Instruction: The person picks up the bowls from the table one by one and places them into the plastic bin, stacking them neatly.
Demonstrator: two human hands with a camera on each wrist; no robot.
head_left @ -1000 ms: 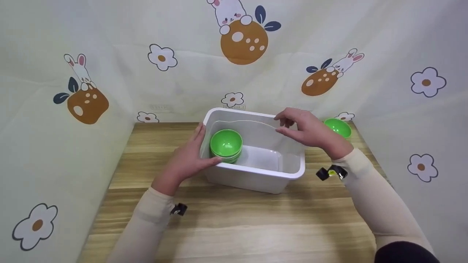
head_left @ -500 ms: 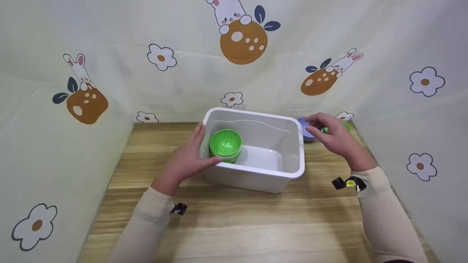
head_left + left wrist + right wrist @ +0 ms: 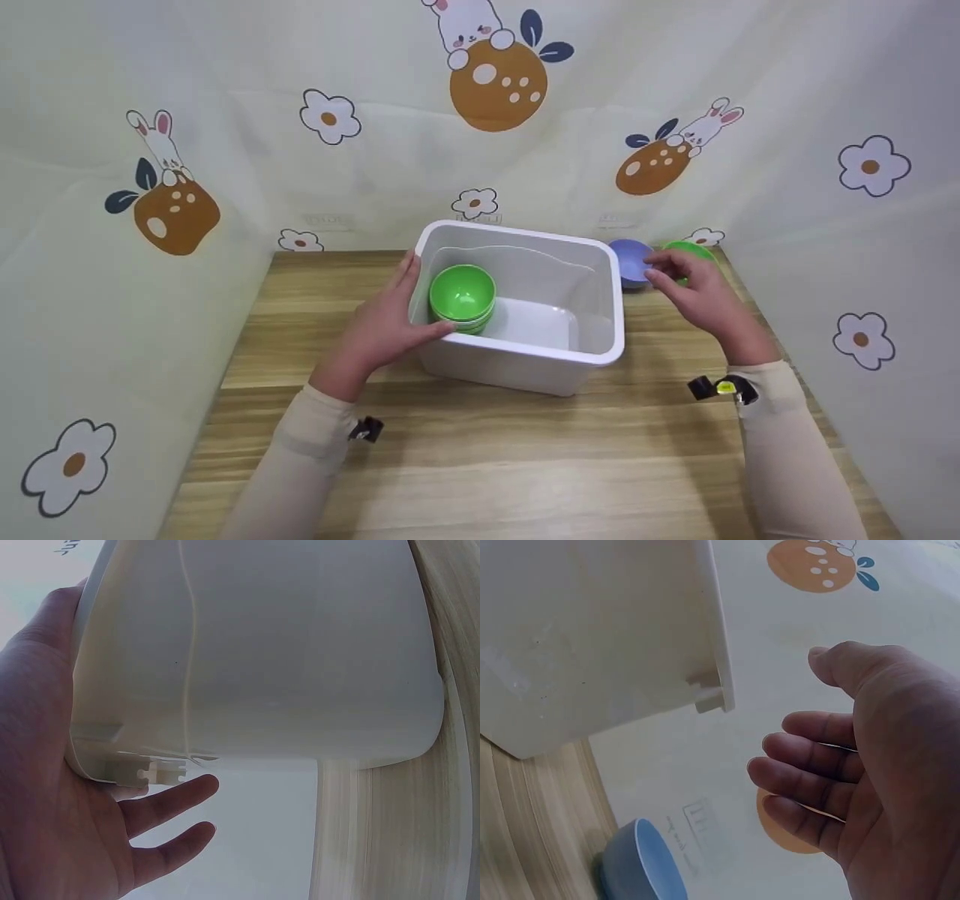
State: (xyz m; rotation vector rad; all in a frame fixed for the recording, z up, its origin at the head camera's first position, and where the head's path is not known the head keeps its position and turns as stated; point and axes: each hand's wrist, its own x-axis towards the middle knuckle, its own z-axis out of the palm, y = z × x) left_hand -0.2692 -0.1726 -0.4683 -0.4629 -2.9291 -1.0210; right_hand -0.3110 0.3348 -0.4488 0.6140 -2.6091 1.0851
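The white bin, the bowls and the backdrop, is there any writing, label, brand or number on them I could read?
No readable text anywhere.
White bin: no label or brand shows.
Green bowls and blue bowl: no marking shows.
Backdrop: only rabbit and flower pictures; a faint rectangular mark low on it is too blurred to read.

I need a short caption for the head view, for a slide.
Left hand rests on a white bin holding green bowls; right hand reaches toward a blue bowl.
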